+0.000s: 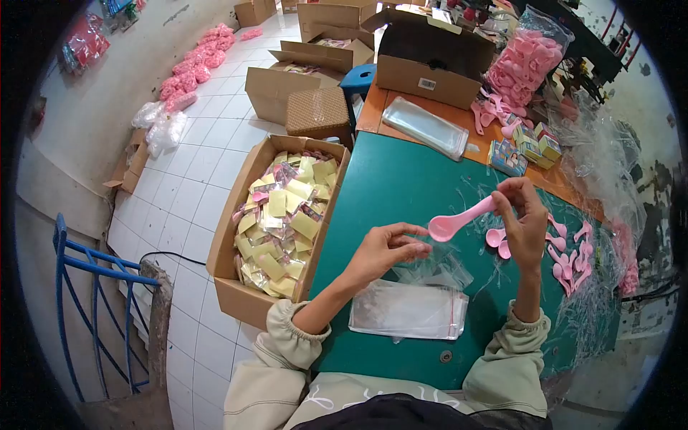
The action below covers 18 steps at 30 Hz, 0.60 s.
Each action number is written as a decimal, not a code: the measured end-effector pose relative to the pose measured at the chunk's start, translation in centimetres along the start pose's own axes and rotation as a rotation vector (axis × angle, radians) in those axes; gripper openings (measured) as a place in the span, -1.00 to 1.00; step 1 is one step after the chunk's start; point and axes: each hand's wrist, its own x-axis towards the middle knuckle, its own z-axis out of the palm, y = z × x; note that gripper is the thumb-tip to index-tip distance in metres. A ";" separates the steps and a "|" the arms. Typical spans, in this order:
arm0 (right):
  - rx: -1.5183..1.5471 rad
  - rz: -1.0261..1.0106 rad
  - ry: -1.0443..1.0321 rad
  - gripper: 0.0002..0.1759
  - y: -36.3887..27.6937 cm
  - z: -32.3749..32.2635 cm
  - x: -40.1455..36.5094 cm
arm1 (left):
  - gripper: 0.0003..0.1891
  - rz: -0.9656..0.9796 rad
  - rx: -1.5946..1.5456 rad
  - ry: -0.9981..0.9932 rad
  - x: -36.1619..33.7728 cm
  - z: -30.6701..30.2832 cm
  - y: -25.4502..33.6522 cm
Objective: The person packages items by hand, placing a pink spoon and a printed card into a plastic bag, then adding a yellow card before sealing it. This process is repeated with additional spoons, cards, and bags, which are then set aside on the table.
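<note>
fingertips pinch pink spoon handle

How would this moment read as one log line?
right hand: holds pink spoon; left hand: pinches clear bag; below: bag stack on green table

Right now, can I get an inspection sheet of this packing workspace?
Surface: green tabletop, orange wooden table behind it.
Job's things: pink plastic spoon; loose clear plastic bag; stack of clear plastic bags.
Clutter: loose pink spoons; small colourful boxes.
Hands: right hand holds the spoon's handle; left hand seems to pinch the loose bag.
Cables: black cable on floor.
Surroundings: white tiled floor; open cardboard box of yellow packets; blue metal railing.
</note>
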 end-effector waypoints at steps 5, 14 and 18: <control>-0.010 0.023 -0.073 -0.88 -0.4 0.4 -0.2 | -0.59 -0.004 0.002 -0.036 0.1 -0.3 -0.3; -0.022 0.001 -0.085 -0.88 -1.1 0.4 -0.7 | -0.60 -0.010 0.014 -0.054 0.3 -0.2 -0.2; -0.026 0.030 -0.215 -0.86 -1.5 1.4 -0.9 | -0.60 0.028 0.037 -0.035 0.1 0.3 -0.1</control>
